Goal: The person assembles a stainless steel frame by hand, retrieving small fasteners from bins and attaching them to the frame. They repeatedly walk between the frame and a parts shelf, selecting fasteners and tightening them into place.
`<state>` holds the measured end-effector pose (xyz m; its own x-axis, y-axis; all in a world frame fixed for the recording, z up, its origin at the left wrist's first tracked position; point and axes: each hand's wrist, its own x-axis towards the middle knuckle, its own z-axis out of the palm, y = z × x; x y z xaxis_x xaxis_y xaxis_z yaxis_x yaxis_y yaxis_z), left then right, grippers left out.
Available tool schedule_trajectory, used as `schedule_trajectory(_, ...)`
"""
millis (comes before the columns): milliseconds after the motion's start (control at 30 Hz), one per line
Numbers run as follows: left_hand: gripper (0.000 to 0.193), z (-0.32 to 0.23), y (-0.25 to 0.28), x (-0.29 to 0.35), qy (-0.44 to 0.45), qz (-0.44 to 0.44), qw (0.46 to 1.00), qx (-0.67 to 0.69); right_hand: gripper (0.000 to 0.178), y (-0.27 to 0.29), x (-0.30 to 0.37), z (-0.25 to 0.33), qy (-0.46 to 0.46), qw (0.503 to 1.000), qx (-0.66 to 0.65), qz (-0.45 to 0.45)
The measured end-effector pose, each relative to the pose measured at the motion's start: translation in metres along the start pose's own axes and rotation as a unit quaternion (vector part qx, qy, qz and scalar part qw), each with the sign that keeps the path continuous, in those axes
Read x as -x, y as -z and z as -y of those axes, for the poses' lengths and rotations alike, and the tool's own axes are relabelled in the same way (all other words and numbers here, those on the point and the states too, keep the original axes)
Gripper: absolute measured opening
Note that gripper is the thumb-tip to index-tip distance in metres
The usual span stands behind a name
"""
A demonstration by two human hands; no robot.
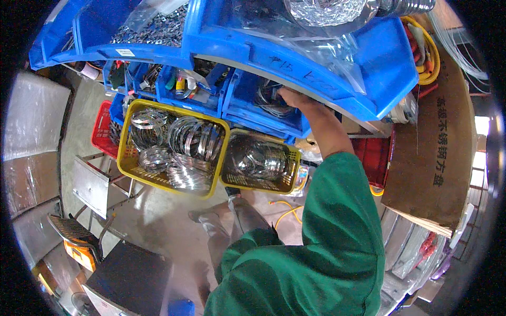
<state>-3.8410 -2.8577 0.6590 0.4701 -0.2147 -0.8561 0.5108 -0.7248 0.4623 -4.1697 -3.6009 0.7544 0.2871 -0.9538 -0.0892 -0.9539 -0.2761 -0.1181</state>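
Observation:
My right hand (291,98) reaches into a blue bin (263,120) on the shelf below the large upper bins. Its fingers look curled, with the tips hidden among loops of thin metal wire (274,108). What they grip, if anything, I cannot make out. The right arm, in a green sleeve (340,205), stretches up from the lower edge. My left hand does not show. Below the bin stands a small yellow basket (258,185) holding shiny metal coils (266,158). Left of it, a larger yellow basket (122,150) contains several metal rings and coils (192,139).
Overhead, large blue bins (221,48) jut out, holding small metal parts (153,29) and a roll of shiny wire (327,10). A cardboard box (427,158) stands at the right. A red crate (100,131), a chair (81,242) and a dark-topped table (129,276) are at the left.

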Motion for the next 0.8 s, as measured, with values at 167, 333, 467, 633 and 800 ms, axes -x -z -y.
schedule_trajectory(167, 0.045, -0.001, 0.010, -0.007, 0.029, -0.004, 0.999, 0.028, 0.041, -0.036, -0.008, -0.012, -0.061, 0.996, -0.022, 0.054)
schedule_trajectory(333, 0.041, 0.016, 0.017, 0.003, 0.069, -0.022, 0.996, 0.058, 0.043, -0.095, -0.031, -0.036, 0.002, 0.996, 0.041, 0.076)
schedule_trajectory(467, 0.048, 0.033, 0.018, 0.018, 0.086, 0.000, 0.994, 0.063, 0.040, -0.094, -0.030, -0.036, 0.100, 0.988, 0.109, -0.034)
schedule_trajectory(633, 0.048, 0.039, 0.020, 0.022, 0.097, 0.033, 0.991, 0.084, 0.014, -0.066, -0.020, -0.022, 0.048, 0.997, -0.009, 0.059)
schedule_trajectory(800, 0.045, 0.041, 0.028, 0.012, 0.030, 0.037, 0.996, 0.070, 0.017, -0.071, -0.010, -0.030, 0.058, 0.997, -0.052, 0.003)
